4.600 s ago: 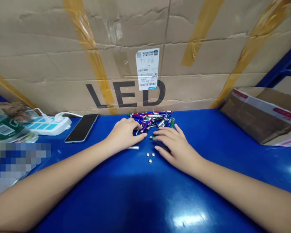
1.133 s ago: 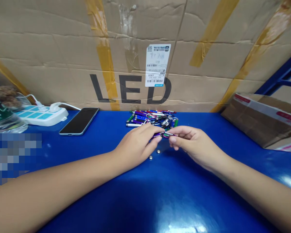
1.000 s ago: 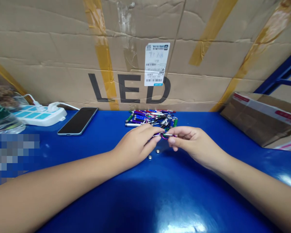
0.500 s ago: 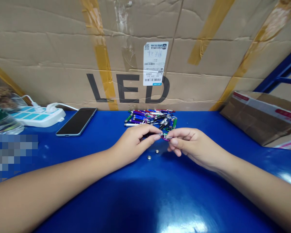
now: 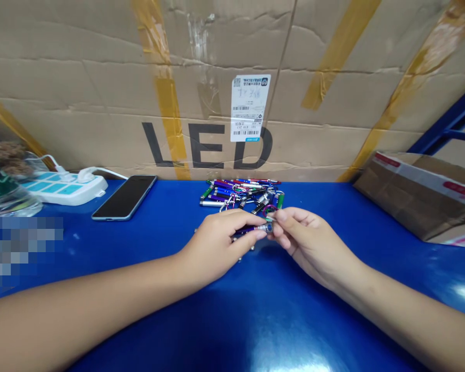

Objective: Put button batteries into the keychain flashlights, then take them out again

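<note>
My left hand (image 5: 215, 240) is closed around a slim purple penlight (image 5: 248, 230), its silver end pointing right toward my other hand. My right hand (image 5: 304, 235) pinches a small, pale, shiny piece (image 5: 270, 218) right beside that end; the fingertips hide most of it, so its kind is unclear. A magenta carabiner ring (image 5: 270, 209) shows just above the fingertips; whether it is attached to the penlight I cannot tell. Under the hands, two small silver button-like pieces (image 5: 252, 248) lie on the blue table (image 5: 201, 320), partly covered by my left fingers.
Behind the hands lies a pile of colourful metal penlights (image 5: 232, 192) with clips. To the left are a phone (image 5: 124, 197), a white power strip (image 5: 67, 188) and a clear bottle (image 5: 8, 194). A cardboard box (image 5: 414, 194) stands right; a large LED carton (image 5: 112, 77) backs the table.
The penlight's silver end has come into view between my hands, tilted slightly. Both hands sit a little lower in the picture, and the view has shifted slightly.
</note>
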Motion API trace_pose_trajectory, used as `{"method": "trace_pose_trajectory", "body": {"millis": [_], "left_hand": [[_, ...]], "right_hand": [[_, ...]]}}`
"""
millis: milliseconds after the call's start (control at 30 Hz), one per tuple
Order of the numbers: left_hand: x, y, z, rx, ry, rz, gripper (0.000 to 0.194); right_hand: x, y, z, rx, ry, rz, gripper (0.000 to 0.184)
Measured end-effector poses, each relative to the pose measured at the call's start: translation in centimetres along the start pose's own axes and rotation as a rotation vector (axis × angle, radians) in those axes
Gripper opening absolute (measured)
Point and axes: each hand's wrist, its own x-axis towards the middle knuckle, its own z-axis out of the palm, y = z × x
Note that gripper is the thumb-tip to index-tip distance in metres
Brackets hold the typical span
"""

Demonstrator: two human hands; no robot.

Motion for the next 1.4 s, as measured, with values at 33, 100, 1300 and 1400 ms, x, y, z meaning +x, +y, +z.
{"method": "trace_pose_trajectory", "body": {"millis": [33, 100, 1300, 1400], "left_hand": [[0.0, 0.0, 0.0, 0.007, -0.009, -0.003, 0.013], [0.2, -0.3, -0.2, 0.036, 0.02, -0.014, 0.016], [0.2, -1.7, -0.4, 0.148, -0.019, 0.297, 0.014], [0.0, -1.7, -0.4, 0.163, -0.014, 0.303, 0.014]], "right_hand": [[0.2, -0.2, -0.4, -0.042, 0.023, -0.032, 0.031], [0.6, -1.0, -1.6, -0.215, 0.077, -0.121, 0.03], [-0.8, -3.2, -1.7, -1.025, -0.238, -0.416, 0.012], [-0.9, -2.7, -1.4, -1.006, -0.205, -0.424, 0.011]]}}
